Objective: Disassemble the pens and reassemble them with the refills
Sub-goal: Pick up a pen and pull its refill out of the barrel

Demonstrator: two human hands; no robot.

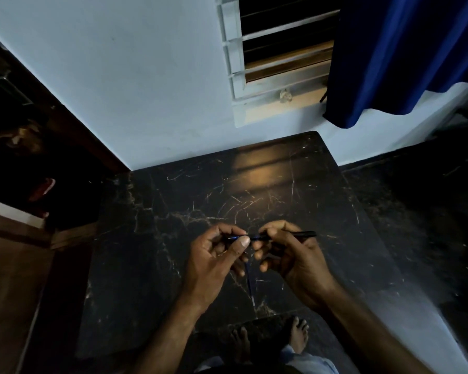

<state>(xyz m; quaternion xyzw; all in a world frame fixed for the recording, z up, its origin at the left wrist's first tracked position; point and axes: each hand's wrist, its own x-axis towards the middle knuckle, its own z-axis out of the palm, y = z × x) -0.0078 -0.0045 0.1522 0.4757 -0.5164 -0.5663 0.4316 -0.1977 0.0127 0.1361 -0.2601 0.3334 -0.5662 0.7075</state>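
Pen barrel (299,234) is lying roughly horizontal across the view, its long axis running left-right and its dark free end pointing right, held above the dark marble surface (173,201). Right hand (289,252) is pinching the barrel near its left end, fingers curled under. Left hand (216,255) is pinching a small blue piece (237,237) between thumb and forefinger, in line with the barrel and just beside it; whether the two are touching is too dim to tell. A thin blue refill (248,279) is hanging down from between the hands, long axis near vertical, its pale tip pointing toward the person.
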